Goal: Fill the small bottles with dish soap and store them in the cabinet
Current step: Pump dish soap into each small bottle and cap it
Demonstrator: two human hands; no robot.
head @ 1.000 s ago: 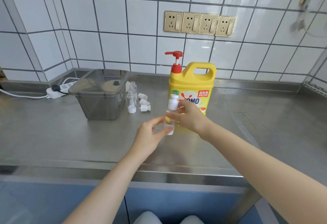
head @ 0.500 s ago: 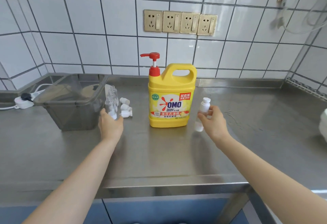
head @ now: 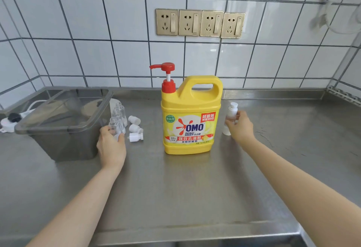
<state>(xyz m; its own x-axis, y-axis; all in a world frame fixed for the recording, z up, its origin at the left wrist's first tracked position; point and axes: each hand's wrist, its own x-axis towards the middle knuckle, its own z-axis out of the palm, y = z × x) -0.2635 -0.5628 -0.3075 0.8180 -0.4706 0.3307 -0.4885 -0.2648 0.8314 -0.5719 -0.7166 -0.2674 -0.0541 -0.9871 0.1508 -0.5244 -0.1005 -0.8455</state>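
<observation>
Where the steel surface point(head: 175, 198) lies nearest the camera, two bare forearms reach out over it. The left hand point(head: 111, 147) curls its fingers round an uncapped clear small bottle point(head: 115, 126) standing just beside a smoky plastic bin point(head: 62, 129). The right hand point(head: 241, 127) grips a capped small bottle point(head: 230, 118), upright on the surface, with its white pump cap showing above the fingers. Between the hands stands the yellow dish soap jug point(head: 190, 121) with a red pump point(head: 166, 71), its spout pointing left. Two more clear bottles point(head: 119, 111) stand behind the one held by the left hand, and three loose white caps point(head: 135, 128) lie just to their right. Farther back, a white power strip point(head: 7, 123) lies left of the bin, and four gold wall sockets point(head: 200, 23) sit in the tiled wall.
</observation>
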